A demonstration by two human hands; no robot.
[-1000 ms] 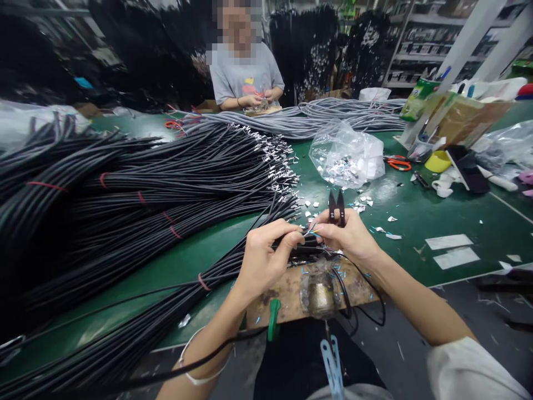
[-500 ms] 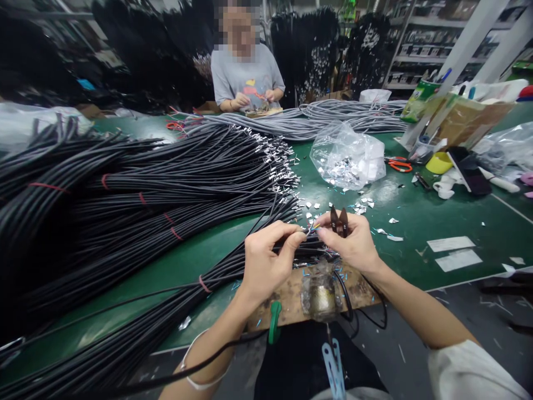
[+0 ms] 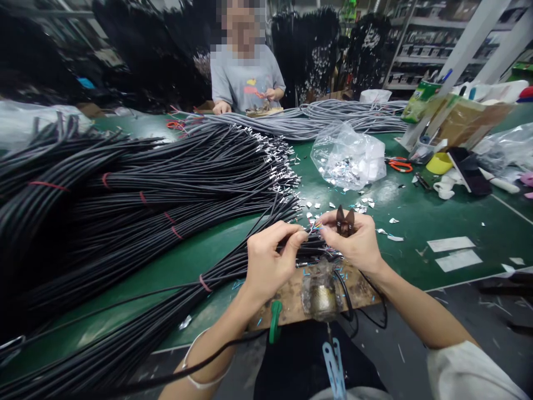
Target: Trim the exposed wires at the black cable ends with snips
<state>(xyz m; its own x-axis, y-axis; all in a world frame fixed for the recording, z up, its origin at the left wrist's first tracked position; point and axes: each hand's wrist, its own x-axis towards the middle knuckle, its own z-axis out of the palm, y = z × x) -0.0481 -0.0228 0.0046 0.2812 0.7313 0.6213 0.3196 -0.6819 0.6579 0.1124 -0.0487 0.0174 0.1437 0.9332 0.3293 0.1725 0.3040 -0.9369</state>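
Note:
My left hand (image 3: pixel 272 258) is closed, thumb and forefinger pinching the end of a black cable near its thin coloured wires (image 3: pixel 315 226). Opposite it, the fingertips of my right hand (image 3: pixel 358 241) are closed on those same wires. A pair of wire cutters (image 3: pixel 345 221) is also tucked in my right hand, its dark jaws pointing up and spread apart. Below both hands is a stained wooden board (image 3: pixel 287 294) with a small metal device (image 3: pixel 323 297) on it. My fingers hide most of the cable's end.
Bundles of black cable (image 3: pixel 166 194) cover the left of the green table. A plastic bag of scraps (image 3: pixel 347 158) and orange-handled scissors (image 3: pixel 400 164) lie to the right. Across the table sits a person (image 3: pixel 247 83) by grey cables (image 3: pixel 333 114). A green clip (image 3: pixel 275 322) grips the board.
The cutters' jaws have spread wider and shifted slightly right within my right hand. My hands remain at the wires. One of the other person's hands has dropped to the table.

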